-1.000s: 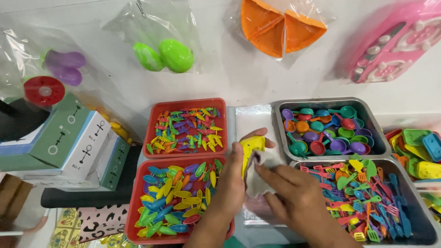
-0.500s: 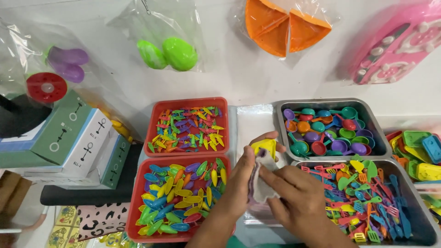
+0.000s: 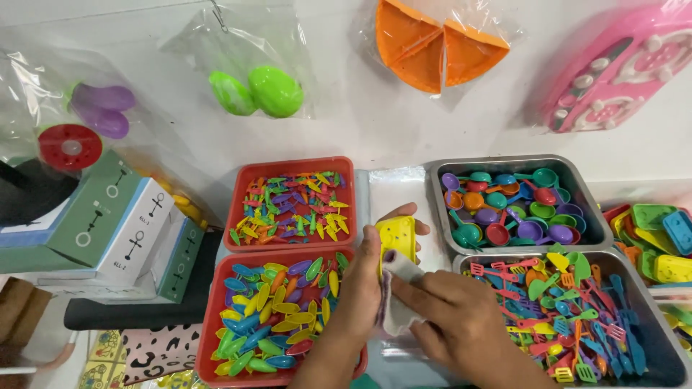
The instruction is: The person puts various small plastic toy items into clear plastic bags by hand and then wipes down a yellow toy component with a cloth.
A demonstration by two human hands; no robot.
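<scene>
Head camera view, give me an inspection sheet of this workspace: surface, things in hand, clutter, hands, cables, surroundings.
Surface: white table, mostly covered by trays.
Things in hand: yellow toy tray held upright over a clear plastic sheet; white cloth pressed against its lower edge.
Clutter: two red trays of small coloured pieces; two metal trays, one of toy spoons, one of toy utensils; more toy trays at the right edge.
Hands: left hand grips the yellow toy tray; right hand holds the white cloth.
Cables: nothing seen.
Surroundings: bagged green, purple and orange toys, pink toy, boxes on the left.
</scene>
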